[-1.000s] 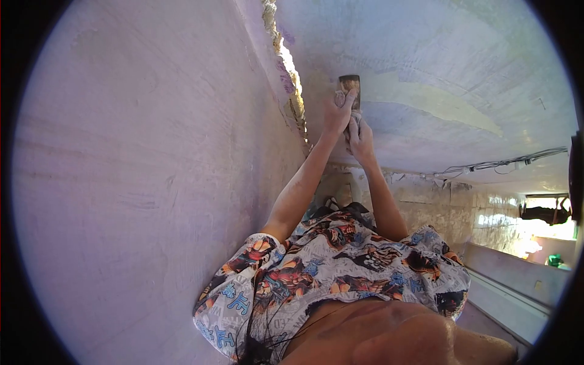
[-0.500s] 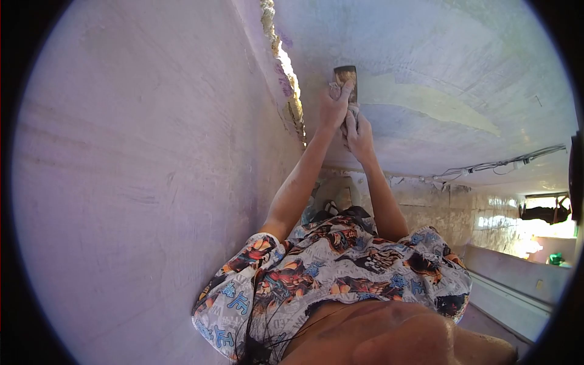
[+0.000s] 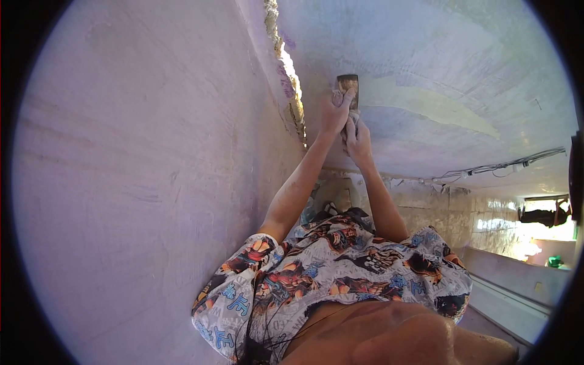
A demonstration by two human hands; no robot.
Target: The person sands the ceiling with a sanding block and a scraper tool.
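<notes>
Both my arms reach up to a pale plastered surface [image 3: 462,55]. My left hand [image 3: 334,112] presses its fingers on the brownish blade of a putty knife [image 3: 348,83], which lies flat against the surface. Just behind it, my right hand [image 3: 359,139] is closed around the knife's handle, which is mostly hidden. A yellowish filler patch [image 3: 426,100] spreads to the right of the blade. My patterned shirt [image 3: 340,267] fills the lower middle of the view.
A rough, crumbling gap [image 3: 292,91] runs between the big lilac wall [image 3: 134,182] on the left and the plastered surface. Loose cables [image 3: 499,164] hang at the right. Farther right are a tiled wall, a grey ledge [image 3: 517,280] and a bright opening [image 3: 547,228].
The putty knife and both hands slid forward along the surface half a second ago, then came back to about where they were a second ago.
</notes>
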